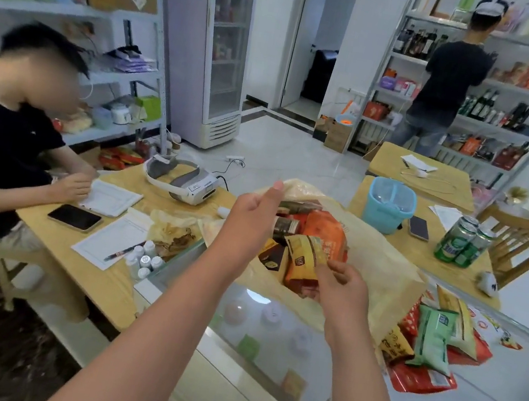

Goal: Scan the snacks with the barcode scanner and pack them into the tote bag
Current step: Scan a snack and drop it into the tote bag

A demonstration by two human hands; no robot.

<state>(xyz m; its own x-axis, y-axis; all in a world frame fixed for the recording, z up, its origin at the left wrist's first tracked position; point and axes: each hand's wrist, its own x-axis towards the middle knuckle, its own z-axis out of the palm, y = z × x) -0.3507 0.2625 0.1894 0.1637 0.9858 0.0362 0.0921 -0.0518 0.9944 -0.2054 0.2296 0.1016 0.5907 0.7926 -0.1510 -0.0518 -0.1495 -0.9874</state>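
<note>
- Left hand [252, 214] grips the raised rim of the pale yellow fabric tote bag [383, 271].
- Right hand [342, 290] pinches a yellow foil snack packet [305, 252] at the bag's mouth.

Bag [383, 271]: pale cream-yellow, faintly see-through.
Held packet [305, 252]: mustard yellow, small dark square mark.
Bagged packet [327, 231]: bright orange.
Green packet [434, 334]: mid-green, pale patch at top (print too blurred to read).
Red packet [418, 380]: glossy red, white label strip.
Bucket [389, 209]: light blue.
Cans [460, 245]: green with white bands.
Headset [182, 184]: white, grey padding.
Table [103, 289]: honey-tan.
Phone [75, 218]: black.
</note>
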